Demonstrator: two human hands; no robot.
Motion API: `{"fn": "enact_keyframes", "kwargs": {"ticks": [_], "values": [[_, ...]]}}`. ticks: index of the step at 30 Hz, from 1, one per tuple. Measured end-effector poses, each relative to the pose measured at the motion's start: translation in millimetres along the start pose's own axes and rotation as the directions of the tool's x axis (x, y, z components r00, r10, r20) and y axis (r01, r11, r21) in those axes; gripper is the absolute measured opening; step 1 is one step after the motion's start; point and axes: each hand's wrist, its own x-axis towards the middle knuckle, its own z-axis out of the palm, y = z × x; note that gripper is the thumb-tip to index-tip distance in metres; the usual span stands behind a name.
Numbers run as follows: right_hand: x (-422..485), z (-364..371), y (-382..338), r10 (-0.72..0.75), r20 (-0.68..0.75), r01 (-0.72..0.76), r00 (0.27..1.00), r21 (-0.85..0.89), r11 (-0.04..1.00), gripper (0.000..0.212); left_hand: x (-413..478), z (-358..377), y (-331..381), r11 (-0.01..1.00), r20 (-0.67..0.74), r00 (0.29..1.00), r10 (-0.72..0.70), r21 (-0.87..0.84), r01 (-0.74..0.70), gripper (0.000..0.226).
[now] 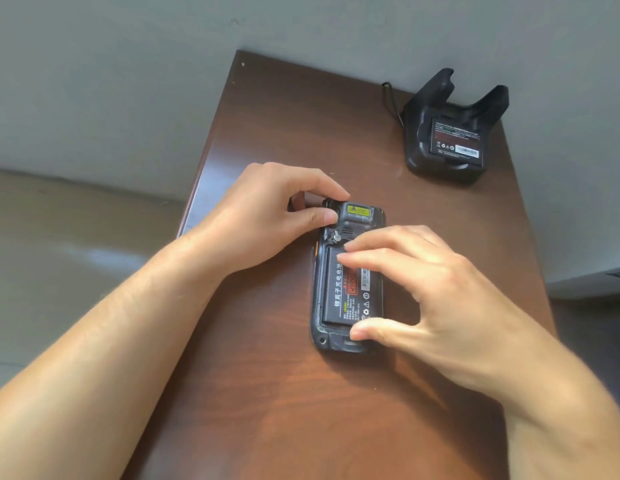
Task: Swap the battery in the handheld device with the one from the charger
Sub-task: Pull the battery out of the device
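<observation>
A black handheld device (pixel 336 342) lies face down in the middle of the brown table, its back cover off. A black battery (pixel 339 289) with white lettering sits in its open bay. My left hand (pixel 263 216) pinches the device's top left corner between thumb and forefinger. My right hand (pixel 429 292) spans the battery: fingertips rest on its upper edge, the thumb presses at its lower edge. A black charger cradle (pixel 450 133) stands at the far right of the table with a second battery (pixel 455 138) lying in its slot.
The table (pixel 284 410) is narrow; its left edge runs close to my left forearm and its back edge meets a grey wall. A thin black cable (pixel 388 98) trails behind the charger. Grey floor lies to the left.
</observation>
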Motion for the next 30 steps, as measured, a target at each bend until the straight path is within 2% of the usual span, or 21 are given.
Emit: {"fn": "enact_keyframes", "kwargs": {"ticks": [5, 11, 15, 18, 24, 30], "values": [[4, -3, -2, -0.01, 0.016, 0.01, 1.0, -0.047, 0.999, 0.064, 5, -2, 2, 1.0, 0.016, 1.0, -0.009, -0.004, 0.009, 0.018], [20, -19, -26, -0.028, 0.165, 0.092, 0.986, -0.391, 0.916, 0.064, 5, -1, 0, 1.0, 0.007, 1.0, 0.004, 0.016, -0.004, 0.016], [24, -18, -39, 0.019, 0.273, 0.128, 0.962, -0.51, 0.85, 0.055, 6, -1, -3, 1.0, -0.003, 1.0, 0.011, 0.016, -0.011, 0.018], [25, -22, -41, 0.033, 0.297, 0.129, 0.954, -0.509, 0.851, 0.053, 5, -1, -3, 1.0, -0.001, 1.0, 0.013, 0.017, -0.013, 0.018], [24, -30, -33, 0.002, 0.297, 0.111, 0.955, -0.362, 0.925, 0.049, 6, -1, -4, 1.0, 0.011, 1.0, 0.005, 0.018, -0.005, 0.019], [24, -28, -32, -0.023, 0.327, 0.13, 0.945, -0.308, 0.943, 0.044, 5, 0, -4, 1.0, 0.015, 1.0, 0.005, 0.024, -0.005, 0.018]]}}
